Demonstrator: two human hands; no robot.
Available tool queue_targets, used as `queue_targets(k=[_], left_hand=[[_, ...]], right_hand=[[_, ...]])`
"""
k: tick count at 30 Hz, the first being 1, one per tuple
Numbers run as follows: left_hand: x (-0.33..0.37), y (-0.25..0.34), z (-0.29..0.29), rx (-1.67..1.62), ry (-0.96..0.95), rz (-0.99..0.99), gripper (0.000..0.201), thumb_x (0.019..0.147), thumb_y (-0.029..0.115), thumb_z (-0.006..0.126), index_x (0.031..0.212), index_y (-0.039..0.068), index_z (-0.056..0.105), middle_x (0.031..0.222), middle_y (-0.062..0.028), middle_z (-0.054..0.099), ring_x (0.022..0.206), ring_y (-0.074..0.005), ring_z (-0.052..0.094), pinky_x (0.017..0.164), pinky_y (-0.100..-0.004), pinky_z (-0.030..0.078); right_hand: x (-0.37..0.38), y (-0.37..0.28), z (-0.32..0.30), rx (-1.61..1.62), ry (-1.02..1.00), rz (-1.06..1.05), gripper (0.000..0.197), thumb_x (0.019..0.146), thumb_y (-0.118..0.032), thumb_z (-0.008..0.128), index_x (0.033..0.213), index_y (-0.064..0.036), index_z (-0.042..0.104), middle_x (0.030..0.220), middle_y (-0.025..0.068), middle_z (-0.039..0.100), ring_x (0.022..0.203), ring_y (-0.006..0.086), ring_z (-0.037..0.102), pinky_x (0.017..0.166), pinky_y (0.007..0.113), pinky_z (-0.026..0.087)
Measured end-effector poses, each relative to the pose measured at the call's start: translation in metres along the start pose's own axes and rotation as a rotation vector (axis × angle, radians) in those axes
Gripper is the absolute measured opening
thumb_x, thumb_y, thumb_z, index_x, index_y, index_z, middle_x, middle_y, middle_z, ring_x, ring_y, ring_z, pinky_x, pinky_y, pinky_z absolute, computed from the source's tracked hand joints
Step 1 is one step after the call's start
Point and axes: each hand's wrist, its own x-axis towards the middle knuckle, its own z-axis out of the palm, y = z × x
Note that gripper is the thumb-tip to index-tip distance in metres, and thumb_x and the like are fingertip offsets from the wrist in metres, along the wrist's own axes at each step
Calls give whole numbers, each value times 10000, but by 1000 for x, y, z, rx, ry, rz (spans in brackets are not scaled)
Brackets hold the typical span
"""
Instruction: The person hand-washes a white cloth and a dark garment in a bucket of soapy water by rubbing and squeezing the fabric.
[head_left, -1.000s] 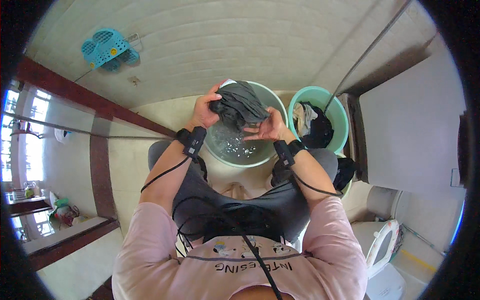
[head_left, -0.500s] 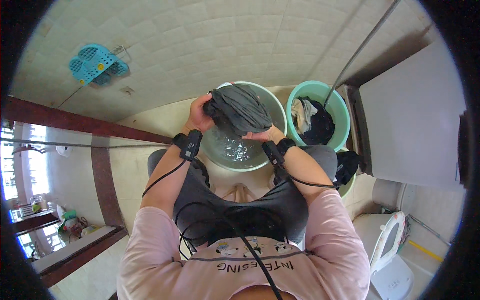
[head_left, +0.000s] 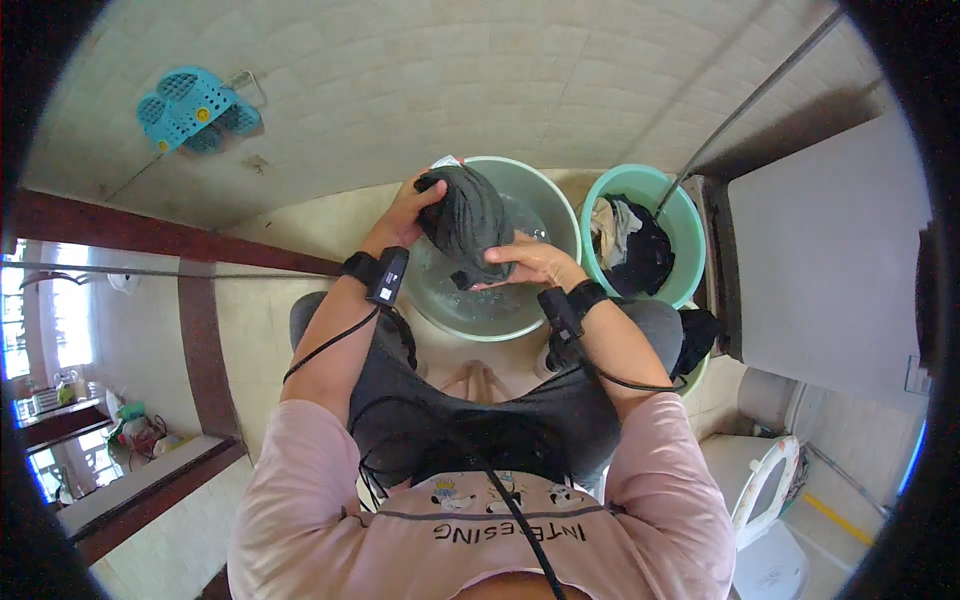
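A dark grey cloth garment [head_left: 465, 220], bunched into a thick bundle, is held over a pale green basin [head_left: 447, 318] with water in it. My left hand [head_left: 408, 212] grips the bundle's upper left end, thumb on top. At its lower right end my right hand [head_left: 532, 262] is closed on the cloth, with the thumb across it. The kind of garment cannot be made out. A small white and red patch [head_left: 446, 162] shows beyond the bundle's far end. Both wrists wear black straps with small devices and cables.
Right of the basin stands a turquoise bucket [head_left: 692, 235] holding dark and beige clothes [head_left: 640, 255]. A metal pole [head_left: 750, 105] leans out of that side. Black cloth [head_left: 697, 340] hangs over another tub near my right knee. A toilet [head_left: 765, 490] is at right; blue slippers [head_left: 190, 110] hang on the wall.
The bundle has turned from lying crosswise to sloping more steeply and has shifted slightly left. My right hand has moved from beneath it to a grip with the thumb on top.
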Motion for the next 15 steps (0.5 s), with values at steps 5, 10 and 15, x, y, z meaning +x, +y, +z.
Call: queue_targets(k=[5,10,15], left_hand=[[7,-13,1,-30,234,-73,324,735,241,636,964,28,549,854,-36,586,767,-132,567,707,-271,451],[16,-30,-4,-118,363,-118,214,725,210,634,846,44,573,769,-35,586,687,-139,571,639,-277,464],[20,-48,-11,-221,467,-202,167,702,155,648,808,48,574,713,-24,564,642,-136,561,586,-291,470]], right_hand=[[12,3,16,-455,123,36,634,627,-89,719,1176,-56,403,1087,91,499,974,237,494,777,424,450],[30,12,1,-775,417,-65,562,562,-98,719,1069,11,502,964,93,573,900,213,538,696,314,439],[32,17,8,-1361,737,-138,652,554,-155,702,1104,74,435,973,197,567,862,284,578,722,330,468]])
